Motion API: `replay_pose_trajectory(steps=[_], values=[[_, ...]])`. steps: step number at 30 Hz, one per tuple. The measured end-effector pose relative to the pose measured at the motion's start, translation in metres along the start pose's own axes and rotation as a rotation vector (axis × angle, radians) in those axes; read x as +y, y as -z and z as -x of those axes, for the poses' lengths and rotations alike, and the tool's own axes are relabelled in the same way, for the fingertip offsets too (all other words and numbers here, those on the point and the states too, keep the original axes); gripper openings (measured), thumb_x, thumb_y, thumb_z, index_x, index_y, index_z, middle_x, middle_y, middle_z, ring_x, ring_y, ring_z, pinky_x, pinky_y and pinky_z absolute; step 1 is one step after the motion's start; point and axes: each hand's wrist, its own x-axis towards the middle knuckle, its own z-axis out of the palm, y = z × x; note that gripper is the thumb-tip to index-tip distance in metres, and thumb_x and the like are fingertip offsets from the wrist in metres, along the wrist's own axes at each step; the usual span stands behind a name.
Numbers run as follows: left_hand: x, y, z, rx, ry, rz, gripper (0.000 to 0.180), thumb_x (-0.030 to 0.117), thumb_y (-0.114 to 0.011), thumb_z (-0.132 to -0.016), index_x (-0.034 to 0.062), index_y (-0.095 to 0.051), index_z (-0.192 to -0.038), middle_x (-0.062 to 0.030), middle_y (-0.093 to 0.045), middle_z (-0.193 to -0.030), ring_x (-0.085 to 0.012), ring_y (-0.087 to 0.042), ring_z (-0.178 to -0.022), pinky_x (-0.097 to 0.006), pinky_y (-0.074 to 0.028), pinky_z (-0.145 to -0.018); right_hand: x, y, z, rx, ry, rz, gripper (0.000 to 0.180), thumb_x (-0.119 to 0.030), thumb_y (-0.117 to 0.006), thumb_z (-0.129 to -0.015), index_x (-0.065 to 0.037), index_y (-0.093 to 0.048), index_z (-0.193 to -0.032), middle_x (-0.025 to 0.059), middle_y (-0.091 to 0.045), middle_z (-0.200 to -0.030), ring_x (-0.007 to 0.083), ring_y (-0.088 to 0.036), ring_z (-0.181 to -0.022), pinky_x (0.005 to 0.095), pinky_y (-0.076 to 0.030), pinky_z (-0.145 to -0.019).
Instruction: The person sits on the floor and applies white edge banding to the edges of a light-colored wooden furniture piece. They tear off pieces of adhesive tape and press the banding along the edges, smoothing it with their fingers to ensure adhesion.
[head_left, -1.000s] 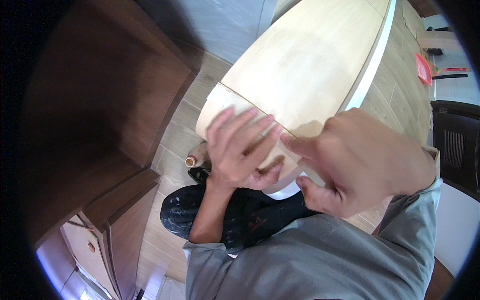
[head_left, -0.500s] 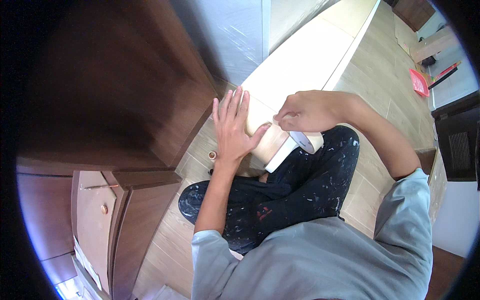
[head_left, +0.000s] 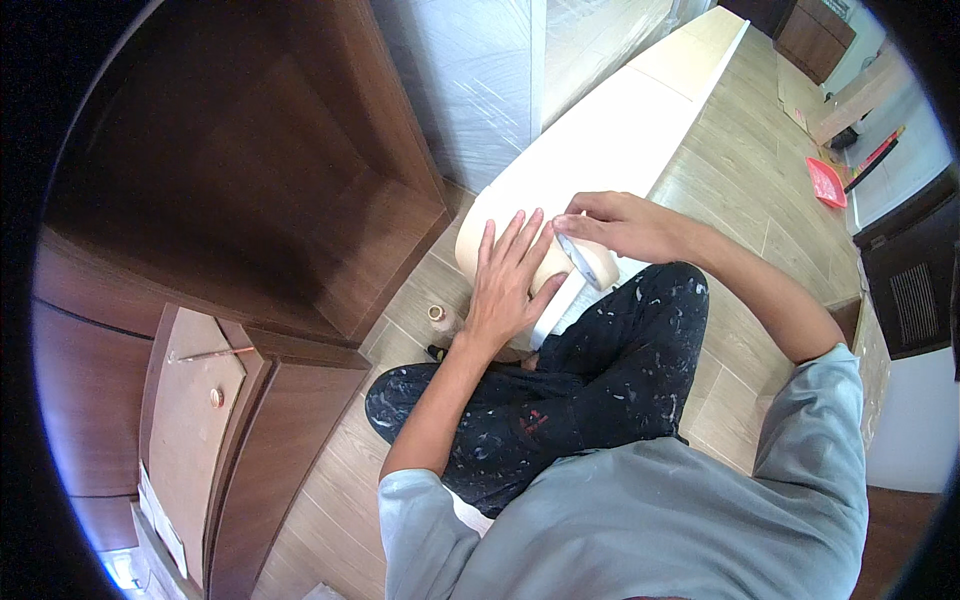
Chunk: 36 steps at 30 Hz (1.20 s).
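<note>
A long pale board stretches from my lap toward the far right, its near end in front of my crossed legs. My left hand lies flat on that near end, fingers spread. Beside it my right hand curls its fingers at the upper edge of a wide roll of masking tape. The roll stands on edge and tilts over the board's side. Pale tape seems to run under my left hand, though its end is hidden.
A small open bottle stands on the floor left of my left wrist. Dark brown cabinets fill the left side, with a thin brush and a round cap on one. A red dustpan lies far right.
The tape roll has shifted left and turned, closer to my left hand. My right fingers have moved from a pinch at the tape to the roll's edge.
</note>
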Motion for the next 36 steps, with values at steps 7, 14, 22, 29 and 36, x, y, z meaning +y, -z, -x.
replay_pose_trajectory(steps=[7, 14, 22, 29, 36], values=[[0.0, 0.003, 0.001, -0.013, 0.015, -0.005, 0.068, 0.045, -0.069, -0.102, 0.0088, -0.055, -0.158, -0.0148, -0.046, -0.168, -0.0361, -0.038, -0.158, -0.064, -0.013, -0.131, -0.013, -0.01, 0.036, 0.006, -0.075, -0.412, 0.059, -0.046, -0.05, -0.114, -0.006, -0.052, -0.157, 0.0211, -0.066, -0.135, 0.0267, -0.066, -0.12, 0.0378, -0.058, -0.095], [0.002, 0.004, 0.0, -0.005, 0.022, 0.01, 0.068, 0.04, -0.071, -0.1, 0.0063, -0.055, -0.157, -0.0153, -0.049, -0.166, -0.0361, -0.041, -0.156, -0.066, -0.012, -0.13, -0.011, 0.0, 0.033, 0.019, -0.044, -0.133, 0.052, -0.038, -0.051, -0.114, -0.001, -0.058, -0.15, 0.0194, -0.07, -0.126, 0.0241, -0.067, -0.11, 0.0393, -0.058, -0.097], [-0.001, -0.004, 0.002, 0.03, 0.007, 0.008, 0.068, 0.04, -0.07, -0.101, 0.0066, -0.054, -0.158, -0.0174, -0.046, -0.168, -0.0386, -0.039, -0.157, -0.069, -0.009, -0.129, -0.025, 0.006, 0.001, -0.115, -0.46, -0.014, 0.062, -0.048, -0.064, -0.1, 0.006, -0.068, -0.13, 0.0231, -0.071, -0.12, 0.0324, -0.07, -0.113, 0.0475, -0.062, -0.086], [-0.002, -0.011, 0.006, 0.074, -0.009, 0.039, 0.063, 0.04, -0.069, -0.102, 0.0126, -0.057, -0.157, -0.0174, -0.044, -0.169, -0.0393, -0.036, -0.158, -0.072, -0.007, -0.129, -0.014, 0.017, -0.04, -0.351, -0.594, -0.154, 0.037, -0.039, -0.072, -0.087, -0.01, -0.072, -0.11, 0.0068, -0.073, -0.105, 0.0229, -0.071, -0.09, 0.0413, -0.059, -0.079], [-0.003, -0.01, 0.007, 0.076, -0.012, 0.06, 0.058, 0.039, -0.066, -0.104, 0.0158, -0.058, -0.157, -0.0171, -0.044, -0.168, -0.0387, -0.035, -0.158, -0.072, -0.006, -0.129, -0.002, 0.015, -0.059, -0.305, -0.621, -0.051, 0.028, -0.036, -0.081, -0.087, -0.01, -0.071, -0.08, -0.0006, -0.058, -0.071, 0.0129, -0.051, -0.061, 0.0304, -0.041, -0.055]])
